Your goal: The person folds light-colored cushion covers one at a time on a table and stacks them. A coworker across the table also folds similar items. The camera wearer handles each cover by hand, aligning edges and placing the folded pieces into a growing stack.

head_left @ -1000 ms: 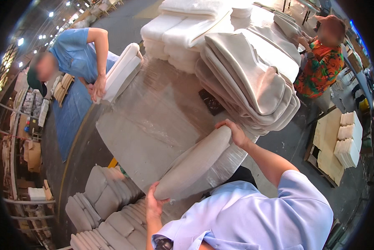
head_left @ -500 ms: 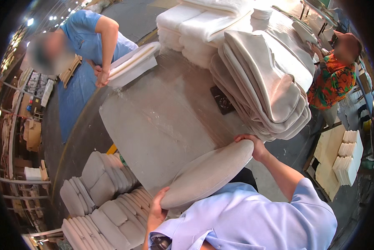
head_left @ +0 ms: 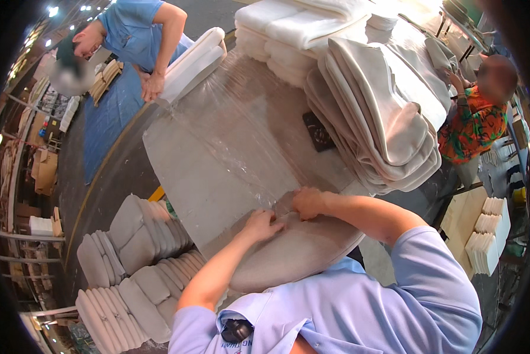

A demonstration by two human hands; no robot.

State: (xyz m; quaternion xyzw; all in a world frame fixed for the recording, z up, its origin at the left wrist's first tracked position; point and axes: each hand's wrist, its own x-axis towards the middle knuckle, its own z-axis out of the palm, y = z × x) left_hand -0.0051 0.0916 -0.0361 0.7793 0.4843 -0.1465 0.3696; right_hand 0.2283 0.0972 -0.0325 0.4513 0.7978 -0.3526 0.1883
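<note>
A grey, rounded seat cushion (head_left: 300, 256) lies at the near edge of the worktable (head_left: 176, 171), close against my body. Clear plastic film (head_left: 241, 159) stretches in wrinkles across the tabletop toward the cushion's far side. There my left hand (head_left: 261, 226) has its fingers bent at the film, the thumb slightly apart. Just to its right, my right hand (head_left: 309, 203) is closed on the film's near part. Both forearms reach over the cushion; the exact grip of the fingertips is partly hidden.
Grey padded covers (head_left: 371, 118) are heaped on the right of the table, beside a dark flat object (head_left: 318, 131). White padding (head_left: 300, 29) is stacked behind. Grey cushions (head_left: 135, 283) stand in rows at lower left. One co-worker (head_left: 141, 29) leans in at far left, another (head_left: 474, 127) stands at right.
My hands have left the cushion's two ends and come together at its far side. The cushion now rests flatter at the table edge. The left co-worker's hands shifted slightly.
</note>
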